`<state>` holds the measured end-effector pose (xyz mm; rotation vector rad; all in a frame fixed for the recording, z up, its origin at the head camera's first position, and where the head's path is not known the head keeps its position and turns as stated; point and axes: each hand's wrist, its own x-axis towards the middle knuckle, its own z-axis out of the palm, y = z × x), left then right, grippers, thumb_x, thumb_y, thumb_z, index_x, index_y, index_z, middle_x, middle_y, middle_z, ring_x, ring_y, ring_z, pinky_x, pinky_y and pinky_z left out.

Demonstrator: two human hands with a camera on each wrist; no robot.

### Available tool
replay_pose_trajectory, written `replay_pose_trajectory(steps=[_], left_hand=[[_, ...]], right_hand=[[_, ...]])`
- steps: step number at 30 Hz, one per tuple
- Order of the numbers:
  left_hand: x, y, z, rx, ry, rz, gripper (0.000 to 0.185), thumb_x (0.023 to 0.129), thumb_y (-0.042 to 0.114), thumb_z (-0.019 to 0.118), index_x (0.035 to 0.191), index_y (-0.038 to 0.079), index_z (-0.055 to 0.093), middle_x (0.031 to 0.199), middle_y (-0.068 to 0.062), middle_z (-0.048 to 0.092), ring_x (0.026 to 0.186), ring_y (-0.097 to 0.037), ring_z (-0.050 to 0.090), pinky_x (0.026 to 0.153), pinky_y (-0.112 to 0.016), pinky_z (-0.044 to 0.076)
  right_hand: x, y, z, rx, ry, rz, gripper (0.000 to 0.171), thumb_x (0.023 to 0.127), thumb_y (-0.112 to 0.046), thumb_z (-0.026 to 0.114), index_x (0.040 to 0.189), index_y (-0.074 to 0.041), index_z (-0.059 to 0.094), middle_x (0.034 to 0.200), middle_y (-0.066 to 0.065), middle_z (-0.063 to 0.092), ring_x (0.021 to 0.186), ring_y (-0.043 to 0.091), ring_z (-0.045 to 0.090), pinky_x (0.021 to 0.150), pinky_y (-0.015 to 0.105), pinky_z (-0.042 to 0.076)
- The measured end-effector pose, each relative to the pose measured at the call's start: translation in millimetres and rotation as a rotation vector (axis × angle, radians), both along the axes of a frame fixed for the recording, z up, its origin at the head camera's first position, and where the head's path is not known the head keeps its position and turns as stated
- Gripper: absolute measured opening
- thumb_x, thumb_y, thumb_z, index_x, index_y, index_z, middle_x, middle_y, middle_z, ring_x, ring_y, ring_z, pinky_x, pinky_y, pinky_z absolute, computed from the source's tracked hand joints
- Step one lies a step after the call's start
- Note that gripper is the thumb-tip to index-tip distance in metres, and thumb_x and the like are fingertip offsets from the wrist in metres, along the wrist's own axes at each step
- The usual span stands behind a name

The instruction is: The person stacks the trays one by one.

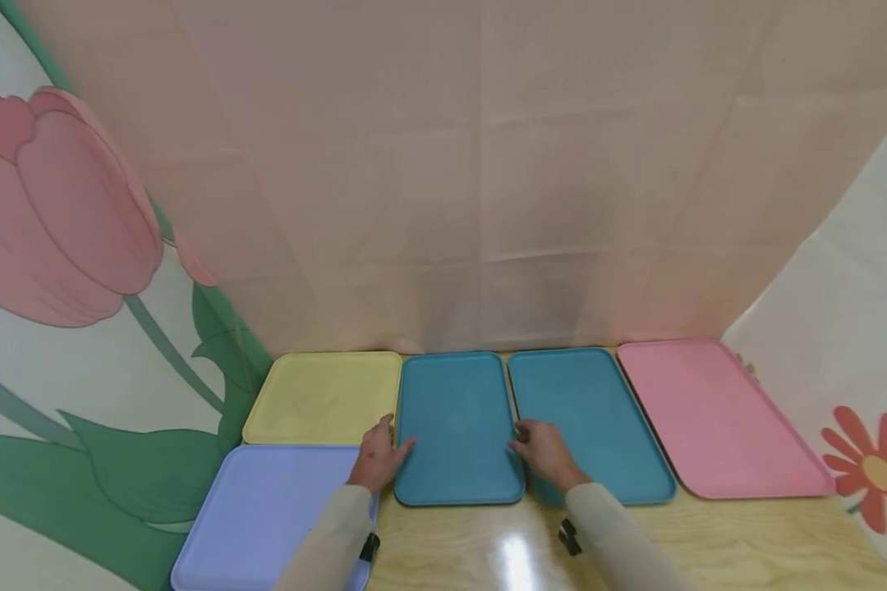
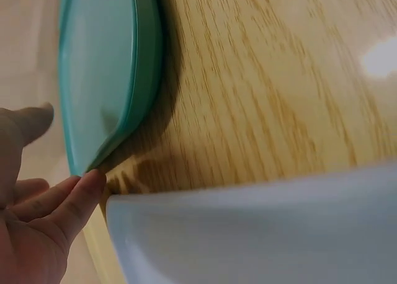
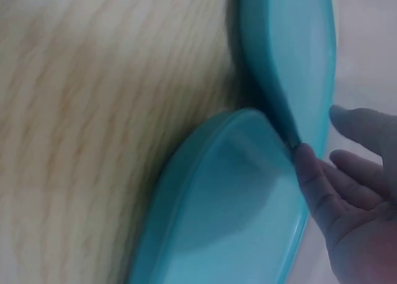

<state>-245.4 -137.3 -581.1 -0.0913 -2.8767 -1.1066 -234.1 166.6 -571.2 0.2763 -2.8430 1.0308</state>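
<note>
A blue-green tray (image 1: pixel 458 427) lies flat on the wooden table between my two hands. My left hand (image 1: pixel 375 456) is at its left edge. In the left wrist view, its fairly straight fingers (image 2: pixel 74 203) have their tips right at the tray's rim, and the thumb stands apart above it. At the opposite edge is my right hand (image 1: pixel 549 453), its fingertips (image 3: pixel 305 160) in the narrow gap beside a second blue-green tray (image 1: pixel 591 410). The right thumb is raised over the first tray, away from the fingers.
Left of the middle tray lie a yellow tray (image 1: pixel 325 398) and, nearer me, a lavender tray (image 1: pixel 266 509). A pink tray (image 1: pixel 724 419) is on the far right. Behind them rises a pinkish sheet (image 1: pixel 488 205); wood tabletop (image 1: pixel 451 550) shows in front.
</note>
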Motion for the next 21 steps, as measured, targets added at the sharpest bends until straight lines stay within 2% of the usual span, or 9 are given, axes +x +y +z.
replay_pose_trajectory(steps=[4,10,16,21], left_hand=[[-2.3,3,-2.2,0.031,-0.008,0.012,0.046,0.09,0.016,0.076,0.125,-0.008,0.057,0.1,-0.016,0.068,0.092,-0.027,0.067,0.076,-0.041,0.058],[-1.5,6,-0.8,0.062,-0.026,0.051,0.03,0.089,0.004,0.074,0.116,-0.009,0.064,0.1,-0.018,0.07,0.093,-0.029,0.068,0.078,-0.04,0.059],[-2.7,3,1.2,0.127,-0.052,0.102,0.024,0.088,-0.005,0.067,0.112,-0.009,0.068,0.099,-0.018,0.071,0.101,-0.036,0.063,0.087,-0.046,0.056],[-2.9,1,2.2,0.194,-0.119,0.155,0.024,0.087,-0.007,0.066,0.111,-0.008,0.07,0.101,-0.018,0.072,0.1,-0.034,0.067,0.085,-0.044,0.058]], right_hand=[[-3.4,-6,2.9,0.02,-0.1,-0.053,0.03,0.086,-0.005,0.077,0.11,0.011,0.069,0.096,0.02,0.072,0.092,0.035,0.069,0.077,0.045,0.06],[-9.4,-10,6.9,-0.007,-0.178,-0.117,0.025,0.086,-0.005,0.076,0.105,0.011,0.071,0.099,0.022,0.072,0.092,0.035,0.069,0.075,0.042,0.06],[-14.7,-10,11.4,-0.051,-0.192,-0.15,0.02,0.084,-0.006,0.076,0.096,0.009,0.073,0.091,0.019,0.073,0.085,0.035,0.068,0.074,0.045,0.058],[-13.8,-9,7.1,-0.08,-0.171,-0.181,0.014,0.083,-0.006,0.075,0.091,0.006,0.074,0.088,0.016,0.073,0.08,0.032,0.067,0.071,0.043,0.057]])
